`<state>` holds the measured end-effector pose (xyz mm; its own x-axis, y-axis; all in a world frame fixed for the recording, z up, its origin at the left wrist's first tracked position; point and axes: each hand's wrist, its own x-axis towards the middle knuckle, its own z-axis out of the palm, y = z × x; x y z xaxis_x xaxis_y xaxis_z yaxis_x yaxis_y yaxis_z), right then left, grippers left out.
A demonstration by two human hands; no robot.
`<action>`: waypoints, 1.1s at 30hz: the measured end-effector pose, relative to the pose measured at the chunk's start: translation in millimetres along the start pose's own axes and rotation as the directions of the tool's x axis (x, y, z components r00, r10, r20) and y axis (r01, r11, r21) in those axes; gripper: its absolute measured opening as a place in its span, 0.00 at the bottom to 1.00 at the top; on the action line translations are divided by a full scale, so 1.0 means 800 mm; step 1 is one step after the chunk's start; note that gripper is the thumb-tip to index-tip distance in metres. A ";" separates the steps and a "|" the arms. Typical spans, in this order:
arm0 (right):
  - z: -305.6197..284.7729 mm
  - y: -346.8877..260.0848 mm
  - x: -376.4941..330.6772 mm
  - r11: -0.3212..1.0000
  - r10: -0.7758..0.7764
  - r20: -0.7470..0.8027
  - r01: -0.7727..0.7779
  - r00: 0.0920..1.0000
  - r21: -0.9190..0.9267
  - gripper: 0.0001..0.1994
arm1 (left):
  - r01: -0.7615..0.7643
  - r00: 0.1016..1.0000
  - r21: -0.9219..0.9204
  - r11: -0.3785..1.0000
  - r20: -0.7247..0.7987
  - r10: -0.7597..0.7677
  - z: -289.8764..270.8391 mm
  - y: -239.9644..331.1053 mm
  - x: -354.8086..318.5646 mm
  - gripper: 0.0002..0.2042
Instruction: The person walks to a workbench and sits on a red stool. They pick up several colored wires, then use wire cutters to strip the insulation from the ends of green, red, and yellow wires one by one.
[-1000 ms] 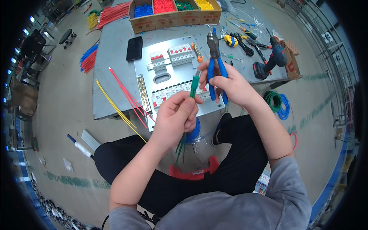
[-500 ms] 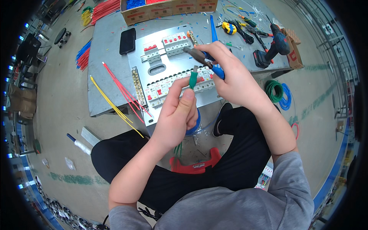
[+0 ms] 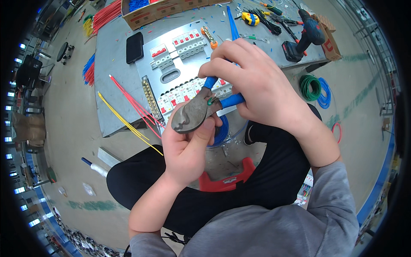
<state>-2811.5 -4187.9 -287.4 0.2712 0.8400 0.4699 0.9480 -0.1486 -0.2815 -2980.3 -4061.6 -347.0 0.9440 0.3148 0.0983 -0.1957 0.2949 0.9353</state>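
Observation:
My right hand (image 3: 265, 90) grips the blue-handled pliers (image 3: 190, 115) by their spread handles. Their broad grey metal head slants down to the left, over the fingers of my left hand (image 3: 188, 152). A bit of green (image 3: 210, 101) shows in the gap between the handles, by the pivot. My left hand is closed beneath the tool, thumb bent against its lower side. The green-sleeved wire end it holds is mostly hidden by the pliers. Behind both hands, a metal mounting plate (image 3: 188, 64) carries rows of circuit breakers (image 3: 173, 100) and brass terminal bars (image 3: 150, 95).
Red wires (image 3: 132, 100) and yellow wires (image 3: 122, 118) stick out over the table's front edge. A black phone (image 3: 134, 47) lies left of the plate. At the right are a cordless drill (image 3: 304, 38) and a tape measure (image 3: 250, 18). Green coil (image 3: 309, 89) and blue coil (image 3: 324, 94) lie on the floor.
The pliers have swung down and left, from above the green wire end to across my left hand. They now cover most of that wire end. The view has shifted slightly.

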 end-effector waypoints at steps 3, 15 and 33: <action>0.001 0.002 -0.001 0.998 -0.043 -0.032 0.044 0.999 0.042 0.28 | -0.028 1.000 0.024 0.999 -0.014 0.028 -0.001 0.005 -0.002 0.16; 0.003 0.004 -0.001 0.993 -0.101 -0.085 0.106 0.991 0.057 0.25 | -0.067 0.998 0.154 0.986 0.014 0.065 -0.001 0.010 -0.004 0.18; 0.003 0.007 0.001 0.953 -0.266 0.031 0.258 0.964 0.157 0.24 | -0.406 0.899 0.544 0.734 0.096 0.427 0.006 0.005 0.001 0.17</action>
<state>-2806.0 -4186.7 -290.2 0.0044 0.8652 0.5014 0.9476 0.1566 -0.2785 -2978.8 -4064.9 -341.6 0.7910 0.3221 0.5201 -0.3831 -0.4020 0.8316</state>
